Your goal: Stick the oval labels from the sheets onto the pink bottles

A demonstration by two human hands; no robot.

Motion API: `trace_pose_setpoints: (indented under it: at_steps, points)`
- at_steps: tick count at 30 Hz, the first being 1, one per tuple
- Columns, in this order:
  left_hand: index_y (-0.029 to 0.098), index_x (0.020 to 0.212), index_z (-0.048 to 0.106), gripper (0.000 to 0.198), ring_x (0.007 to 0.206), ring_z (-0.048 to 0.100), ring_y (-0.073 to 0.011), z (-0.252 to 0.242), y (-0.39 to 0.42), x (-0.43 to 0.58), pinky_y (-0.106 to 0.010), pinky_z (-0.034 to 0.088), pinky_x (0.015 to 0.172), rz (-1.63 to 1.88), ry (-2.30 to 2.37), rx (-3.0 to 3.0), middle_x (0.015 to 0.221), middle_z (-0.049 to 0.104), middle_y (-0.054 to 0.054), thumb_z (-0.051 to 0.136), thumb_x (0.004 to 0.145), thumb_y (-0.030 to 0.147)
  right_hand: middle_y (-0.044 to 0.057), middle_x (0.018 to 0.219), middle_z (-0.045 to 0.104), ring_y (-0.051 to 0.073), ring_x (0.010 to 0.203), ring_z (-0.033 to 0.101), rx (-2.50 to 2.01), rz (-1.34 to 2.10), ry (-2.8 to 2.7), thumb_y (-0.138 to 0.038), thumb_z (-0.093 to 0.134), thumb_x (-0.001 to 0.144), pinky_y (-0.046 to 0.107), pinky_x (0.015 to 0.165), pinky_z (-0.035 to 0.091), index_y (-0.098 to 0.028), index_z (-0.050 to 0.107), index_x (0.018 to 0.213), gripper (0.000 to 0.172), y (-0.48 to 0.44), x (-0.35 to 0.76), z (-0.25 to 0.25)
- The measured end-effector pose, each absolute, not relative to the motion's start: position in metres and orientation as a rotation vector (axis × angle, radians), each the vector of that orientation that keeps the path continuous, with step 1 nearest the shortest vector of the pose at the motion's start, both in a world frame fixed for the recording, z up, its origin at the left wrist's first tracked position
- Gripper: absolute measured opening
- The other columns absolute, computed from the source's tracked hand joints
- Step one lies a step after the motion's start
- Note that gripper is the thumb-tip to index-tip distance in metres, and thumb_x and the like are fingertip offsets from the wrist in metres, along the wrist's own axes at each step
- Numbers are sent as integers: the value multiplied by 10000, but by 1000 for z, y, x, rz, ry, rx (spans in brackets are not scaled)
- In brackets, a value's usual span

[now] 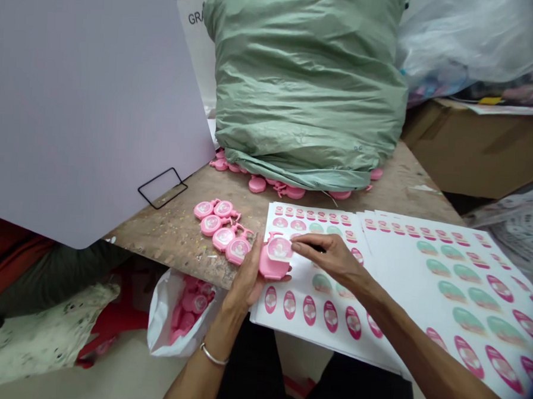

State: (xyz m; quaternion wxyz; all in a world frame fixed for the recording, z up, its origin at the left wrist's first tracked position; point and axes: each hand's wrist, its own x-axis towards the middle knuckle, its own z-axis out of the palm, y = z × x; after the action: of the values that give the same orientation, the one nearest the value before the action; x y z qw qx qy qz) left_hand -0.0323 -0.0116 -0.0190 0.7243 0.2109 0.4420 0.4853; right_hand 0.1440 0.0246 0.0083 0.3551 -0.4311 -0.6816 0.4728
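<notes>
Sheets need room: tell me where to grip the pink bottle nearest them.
Grip the pink pump bottle by its round rim, fingers from above on the near side. It lies flat on the wooden table; its neck looks thin, another bottle crowds the far side.

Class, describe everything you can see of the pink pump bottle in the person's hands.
The pink plastic pump bottle has a rounded, flattish body and a pump head at upper left. An oval label sits on its face. The left hand holds it over a label sheet; the right hand touches the label.
</notes>
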Motion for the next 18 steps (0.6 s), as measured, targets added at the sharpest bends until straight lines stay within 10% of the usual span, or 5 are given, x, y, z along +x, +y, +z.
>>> trace_pose_setpoints:
  at_steps: [18]
  points:
    - [131, 1078, 652, 536, 866, 680, -229, -13, -17, -23, -322, 608, 638, 1076, 991, 546, 971, 696, -116, 472, 866, 590, 32, 892, 729, 163, 709, 611, -1181, 1043, -1862, -490, 615, 812, 286, 648, 487, -231, 743, 945, 319, 2, 148, 9]
